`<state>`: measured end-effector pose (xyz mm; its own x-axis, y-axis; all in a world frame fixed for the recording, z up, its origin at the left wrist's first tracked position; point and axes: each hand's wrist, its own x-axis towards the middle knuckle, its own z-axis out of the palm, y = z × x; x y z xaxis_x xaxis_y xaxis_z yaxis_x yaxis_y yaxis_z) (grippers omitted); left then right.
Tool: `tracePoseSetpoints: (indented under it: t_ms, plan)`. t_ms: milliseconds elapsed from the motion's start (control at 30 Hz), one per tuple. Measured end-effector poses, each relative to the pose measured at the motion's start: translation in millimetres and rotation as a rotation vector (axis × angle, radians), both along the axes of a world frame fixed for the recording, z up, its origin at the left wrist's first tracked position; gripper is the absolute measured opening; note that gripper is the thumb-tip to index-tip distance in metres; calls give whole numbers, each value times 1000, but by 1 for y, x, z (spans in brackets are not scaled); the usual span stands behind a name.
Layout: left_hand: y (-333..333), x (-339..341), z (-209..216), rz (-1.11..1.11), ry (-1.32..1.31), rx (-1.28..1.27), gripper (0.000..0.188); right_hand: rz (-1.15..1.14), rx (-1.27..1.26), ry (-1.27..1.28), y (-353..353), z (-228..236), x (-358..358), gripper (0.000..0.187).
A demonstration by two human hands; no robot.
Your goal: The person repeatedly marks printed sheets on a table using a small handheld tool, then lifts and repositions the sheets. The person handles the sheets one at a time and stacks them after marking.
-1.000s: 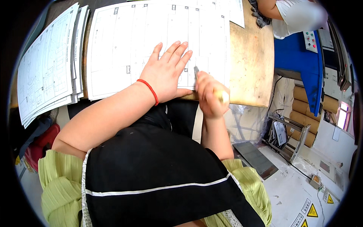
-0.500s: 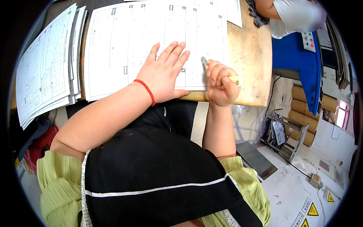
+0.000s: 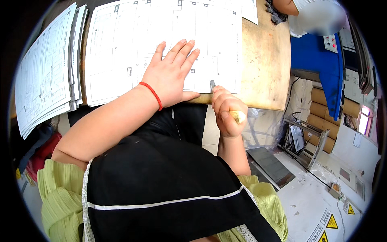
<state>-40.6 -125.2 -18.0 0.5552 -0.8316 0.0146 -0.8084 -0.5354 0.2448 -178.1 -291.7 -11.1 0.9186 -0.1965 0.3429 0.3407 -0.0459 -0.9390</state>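
A large white sheet (image 3: 109, 76) printed with lines and small black labels lies on the table. My left hand (image 3: 168, 76), a red cord at its wrist, rests flat on it near the front edge, fingers spread and thumb out to the right. My right hand (image 3: 229, 111) is closed round a short hand tool (image 3: 213, 84). The tool's narrow grey metal tip points away from me over the sheet's front edge, and the pale yellow butt of its handle sticks out of my fist. Its middle is hidden by my fingers, so its exact kind cannot be made out.
A stack of printed sheets (image 3: 44, 68) stands at the left. The wooden table (image 3: 266, 68) ends in front of my body. At the far right are another person's arm (image 3: 285, 6) and a blue machine (image 3: 308, 56). Brown rolls (image 3: 322, 109) and a metal rack (image 3: 320, 149) stand beyond.
My right hand has moved toward me with the tool, from over the sheet to just past the table's front edge. My left hand stays flat on the sheet.
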Motion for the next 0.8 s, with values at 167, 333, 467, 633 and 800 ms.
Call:
tracePoseSetpoints:
  t_ms: [167,333,467,633,800]
  plan:
    - [1,1,3,-8,25,25,104,-15,167,22,-1,8,10,21]
    - [1,4,5,-24,59,27,104,27,272,-71,-23,6,78,26]
    - [2,6,10,-31,66,101,104,10,330,-18,-37,-2,148,26]
    - [2,6,6,-54,70,35,104,-31,326,-1,-52,-5,201,26]
    - [5,7,5,-41,67,11,104,-1,235,-13,-45,-7,207,27]
